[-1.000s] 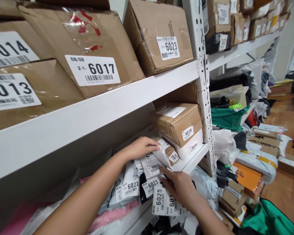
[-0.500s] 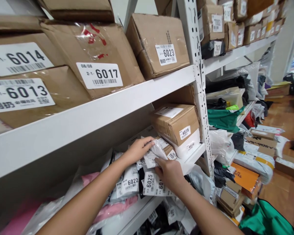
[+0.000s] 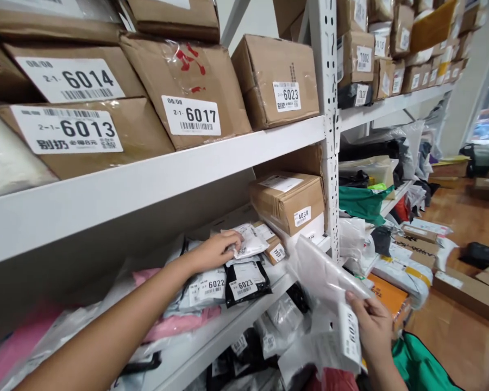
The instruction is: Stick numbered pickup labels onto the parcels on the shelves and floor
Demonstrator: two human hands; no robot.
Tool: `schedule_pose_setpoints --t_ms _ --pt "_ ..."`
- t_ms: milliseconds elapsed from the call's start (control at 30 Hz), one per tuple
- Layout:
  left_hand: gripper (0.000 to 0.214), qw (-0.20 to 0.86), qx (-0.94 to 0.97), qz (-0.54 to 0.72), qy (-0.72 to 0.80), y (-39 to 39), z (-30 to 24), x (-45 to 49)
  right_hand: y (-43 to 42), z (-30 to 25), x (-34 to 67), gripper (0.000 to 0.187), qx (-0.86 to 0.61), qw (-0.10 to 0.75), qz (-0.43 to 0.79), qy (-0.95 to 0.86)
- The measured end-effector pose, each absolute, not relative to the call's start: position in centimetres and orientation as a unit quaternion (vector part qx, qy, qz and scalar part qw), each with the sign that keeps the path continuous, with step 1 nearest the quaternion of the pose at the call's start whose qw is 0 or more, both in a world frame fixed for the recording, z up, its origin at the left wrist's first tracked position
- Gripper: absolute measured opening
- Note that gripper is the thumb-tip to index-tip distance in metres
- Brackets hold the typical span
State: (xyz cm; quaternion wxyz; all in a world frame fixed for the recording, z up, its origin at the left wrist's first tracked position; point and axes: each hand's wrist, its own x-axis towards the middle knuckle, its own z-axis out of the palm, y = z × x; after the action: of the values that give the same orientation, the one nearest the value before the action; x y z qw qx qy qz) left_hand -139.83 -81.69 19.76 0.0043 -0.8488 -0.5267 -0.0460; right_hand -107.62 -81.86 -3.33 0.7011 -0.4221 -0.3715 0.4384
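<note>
My left hand reaches onto the lower shelf, fingers curled over the left edge of a small white plastic parcel bag. Beneath that bag lies a black mailing bag labelled 6023, with a grey-white mailing bag labelled 6022 to its left. Out in front of the shelf, my right hand grips a white plastic mailing bag by its lower part. A label reading 6025 shows beside my right thumb. Whether more than one bag is in that hand I cannot tell.
A small carton labelled 4044 and a larger carton labelled 4039 sit right of the bags. Above runs a white shelf edge with cartons. A perforated post stands at right. Several parcels lie on the wooden floor.
My right hand has drawn the 6025 bag off the stack, out and right of the shelf. The black 6023 bag is now uncovered. The view has shifted slightly left.
</note>
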Motion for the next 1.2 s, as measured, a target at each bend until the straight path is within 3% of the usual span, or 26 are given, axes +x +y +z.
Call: schedule_pose_setpoints --t_ms 100,333,433,467,600,700,800,867,1033,1200 --pt "0.018 0.035 -0.827 0.021 -0.561 -82.3 19.5 -139.5 -82.4 -4.1 -104.6 0.044 -0.446 0.696 0.472 -0.306" --pt "0.048 0.035 -0.799 0.103 -0.591 -81.3 17.5 -135.1 -83.7 -5.6 -100.4 0.039 -0.49 0.682 0.482 -0.25" --pt "0.042 0.091 -0.763 0.008 -0.64 -84.7 16.7 -131.0 -85.2 -6.7 -98.9 0.034 -0.504 0.697 0.416 -0.296" --pt "0.039 0.063 -0.77 -0.053 -0.632 -86.6 16.0 -129.3 -86.0 -7.0 -98.4 0.032 -0.506 0.706 0.375 -0.324" --pt "0.049 -0.336 -0.743 -0.181 -0.549 -94.5 9.3 -122.5 -91.6 -7.9 -96.1 0.015 -0.447 0.707 0.16 -0.525" --pt "0.085 -0.537 -0.694 -0.221 -0.425 -97.3 1.5 -117.1 -97.5 -8.9 -94.4 0.032 -0.395 0.642 0.052 -0.655" --pt "0.119 -0.704 -0.624 -0.226 -0.253 -98.5 -5.5 -111.1 -103.8 -10.9 -92.9 0.039 -0.497 0.629 -0.009 -0.598" --pt "0.128 -0.79 -0.543 -0.228 -0.171 -100.1 -9.0 -107.1 -107.8 -12.6 -92.0 0.038 -0.569 0.64 -0.033 -0.515" --pt "0.056 -0.806 -0.459 -0.248 -0.28 -105.4 -12.9 -99.7 -114.2 -15.1 -88.8 0.027 -0.662 0.645 -0.028 -0.381" --pt "0.049 -0.819 -0.388 -0.266 -0.329 -106.3 -12.9 -94.0 -113.2 -15.0 -83.7 0.031 -0.678 0.708 0.1 -0.172"
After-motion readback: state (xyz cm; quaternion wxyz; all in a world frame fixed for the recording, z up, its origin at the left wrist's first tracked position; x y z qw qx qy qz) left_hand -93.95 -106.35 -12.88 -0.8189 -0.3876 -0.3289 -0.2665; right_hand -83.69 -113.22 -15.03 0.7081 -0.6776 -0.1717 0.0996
